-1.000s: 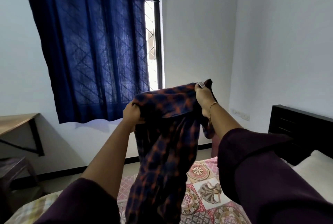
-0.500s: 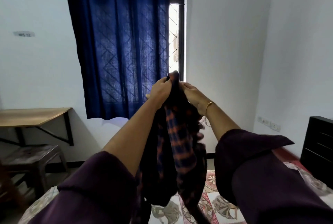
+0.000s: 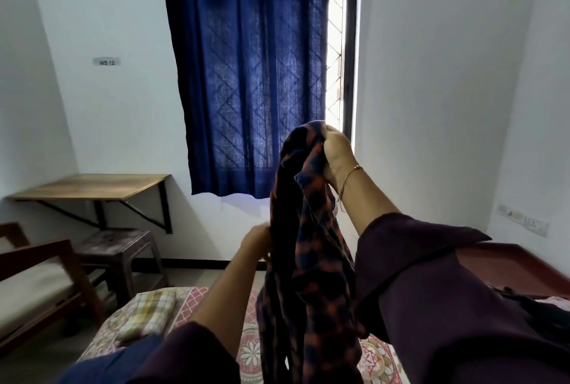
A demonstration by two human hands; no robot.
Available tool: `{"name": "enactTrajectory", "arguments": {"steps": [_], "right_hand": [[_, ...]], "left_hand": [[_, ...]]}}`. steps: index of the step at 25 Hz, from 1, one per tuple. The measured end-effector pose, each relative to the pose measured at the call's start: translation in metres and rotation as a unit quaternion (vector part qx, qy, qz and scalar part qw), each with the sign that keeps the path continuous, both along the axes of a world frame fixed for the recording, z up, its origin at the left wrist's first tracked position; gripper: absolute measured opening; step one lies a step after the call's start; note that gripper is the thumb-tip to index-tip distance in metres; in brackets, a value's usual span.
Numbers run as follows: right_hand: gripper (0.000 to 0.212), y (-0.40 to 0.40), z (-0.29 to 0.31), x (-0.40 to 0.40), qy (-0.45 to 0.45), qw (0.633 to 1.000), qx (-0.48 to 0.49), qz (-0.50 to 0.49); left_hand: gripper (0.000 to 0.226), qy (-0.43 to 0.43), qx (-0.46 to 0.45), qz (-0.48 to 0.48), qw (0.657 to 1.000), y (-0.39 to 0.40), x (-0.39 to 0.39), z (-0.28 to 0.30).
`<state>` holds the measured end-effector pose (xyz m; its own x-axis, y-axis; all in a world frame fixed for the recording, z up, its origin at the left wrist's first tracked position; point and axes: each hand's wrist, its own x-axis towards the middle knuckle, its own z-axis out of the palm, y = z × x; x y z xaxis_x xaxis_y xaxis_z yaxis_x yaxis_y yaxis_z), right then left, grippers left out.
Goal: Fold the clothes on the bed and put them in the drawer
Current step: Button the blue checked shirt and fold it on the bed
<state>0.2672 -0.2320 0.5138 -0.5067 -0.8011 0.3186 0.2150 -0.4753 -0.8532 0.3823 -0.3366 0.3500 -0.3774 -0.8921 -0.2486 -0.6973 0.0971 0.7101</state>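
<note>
The right hand [image 3: 337, 153] grips the top of a dark blue-and-orange checked cotton shirt [image 3: 308, 260], which hangs down over the patterned bed [image 3: 256, 349]; below it, the blurred left hand [image 3: 257, 241] touches the shirt's edge, grip unclear

The left hand [image 3: 257, 240] has dropped from the top of the checked shirt [image 3: 308, 244] to its side
</note>
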Motion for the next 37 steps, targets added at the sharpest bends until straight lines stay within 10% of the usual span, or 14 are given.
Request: {"name": "enactTrajectory", "arguments": {"steps": [6,13,18,24,28,32,37], "right_hand": [[0.043,0.027,-0.001,0.0,-0.133,0.987,0.041,0.08],[0.037,0.033,-0.036,-0.032,0.076,0.976,0.196,0.056],[0.022,0.016,-0.062,-0.035,0.287,0.896,0.321,0.106],[0.056,-0.016,-0.061,-0.036,0.355,0.901,0.179,-0.176],[0.087,-0.024,-0.067,-0.033,0.285,0.922,0.189,-0.18],[0.023,-0.03,-0.068,-0.042,0.176,0.965,0.152,-0.12],[0.039,-0.029,-0.045,-0.033,0.337,0.919,0.115,-0.171]], "left_hand": [[0.037,-0.077,0.207,-0.086,0.971,0.026,0.011,-0.047],[0.013,0.247,-0.05,0.097,0.963,0.003,-0.011,-0.001],[0.035,0.47,0.034,0.004,0.882,0.031,-0.021,0.076],[0.016,0.539,0.007,-0.125,0.833,0.045,-0.013,0.138],[0.018,0.496,0.007,-0.129,0.859,0.055,-0.015,0.149],[0.037,0.43,-0.094,-0.107,0.892,0.036,-0.003,0.139],[0.038,0.236,-0.166,0.0,0.958,0.019,0.013,0.124]]}}
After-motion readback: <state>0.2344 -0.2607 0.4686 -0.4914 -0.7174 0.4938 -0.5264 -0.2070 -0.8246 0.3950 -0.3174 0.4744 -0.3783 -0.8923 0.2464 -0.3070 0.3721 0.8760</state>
